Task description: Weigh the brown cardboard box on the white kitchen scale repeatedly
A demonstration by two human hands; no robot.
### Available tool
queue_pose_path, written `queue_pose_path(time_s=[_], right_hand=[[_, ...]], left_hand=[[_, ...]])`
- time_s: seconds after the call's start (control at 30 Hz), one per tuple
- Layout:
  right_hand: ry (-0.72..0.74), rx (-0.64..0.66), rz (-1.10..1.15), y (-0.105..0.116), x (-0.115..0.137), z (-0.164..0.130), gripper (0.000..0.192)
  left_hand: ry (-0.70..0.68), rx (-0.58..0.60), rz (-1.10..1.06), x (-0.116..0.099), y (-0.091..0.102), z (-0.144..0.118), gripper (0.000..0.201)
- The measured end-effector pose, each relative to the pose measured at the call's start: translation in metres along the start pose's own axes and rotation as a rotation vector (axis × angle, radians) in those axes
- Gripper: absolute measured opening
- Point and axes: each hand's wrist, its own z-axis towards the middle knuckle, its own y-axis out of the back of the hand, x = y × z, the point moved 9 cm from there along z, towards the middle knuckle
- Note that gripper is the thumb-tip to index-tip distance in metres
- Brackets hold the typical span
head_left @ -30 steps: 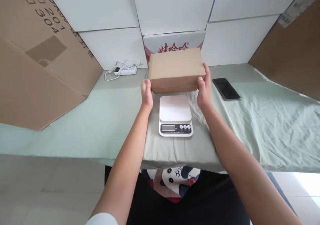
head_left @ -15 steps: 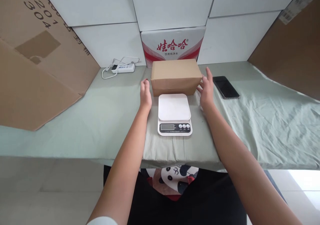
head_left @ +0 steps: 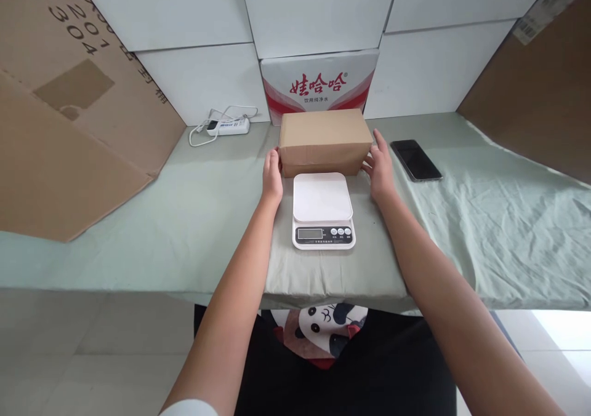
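Flanking the brown box at both ends, this person's hands bracket it just beyond the white scale. From where I stand, taking the person's straight-ahead as 12 o'clock, the box sits at 12 from the scale, near its far edge; whether the two touch I can't make out. Its long side runs from 9 to 3, crosswise to the person's reach, and the hands meet its short ends.

The left hand has its fingers up against the left end, so the box lies toward 2 o'clock from it. The right hand has its fingers parted around the right end, with the box toward 10. Neither hand is clearly nearer, and neither is clenched; I can't tell whether they press on the cardboard or merely rest there. As I judge it, any shift of the box would turn on equal contact at those two ends, with the scale so near at 6 o'clock.

A phone lies at 2 o'clock from the scale, on the green cloth, just beyond the right hand.
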Motion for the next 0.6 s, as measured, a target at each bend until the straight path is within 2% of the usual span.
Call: queue_pose_path(time_s=[0.1,0.17,0.3,0.37,0.43,0.53,0.6], right_hand=[[0.020,0.041,-0.046,-0.005,-0.002,0.000,0.106],[0.048,0.041,-0.080,-0.006,-0.001,0.000,0.107],[0.107,0.055,-0.124,-0.012,0.008,-0.004,0.105],[0.160,0.063,-0.152,-0.016,0.021,-0.007,0.101],[0.244,0.057,-0.192,-0.018,0.041,-0.012,0.099],[0.387,0.024,-0.261,-0.015,0.078,-0.030,0.101],[0.451,0.002,-0.289,-0.010,0.095,-0.049,0.100]], left_hand=[[0.039,-0.059,-0.031,0.002,0.000,-0.004,0.091],[0.043,-0.058,-0.035,0.002,-0.001,-0.005,0.089],[0.063,-0.029,0.008,-0.003,-0.004,-0.008,0.098],[0.016,0.002,0.036,-0.018,-0.007,-0.012,0.099],[-0.087,0.036,0.059,-0.042,-0.011,-0.019,0.095],[-0.241,0.074,0.086,-0.080,-0.013,-0.041,0.088],[-0.288,0.080,0.112,-0.096,-0.010,-0.060,0.084]])
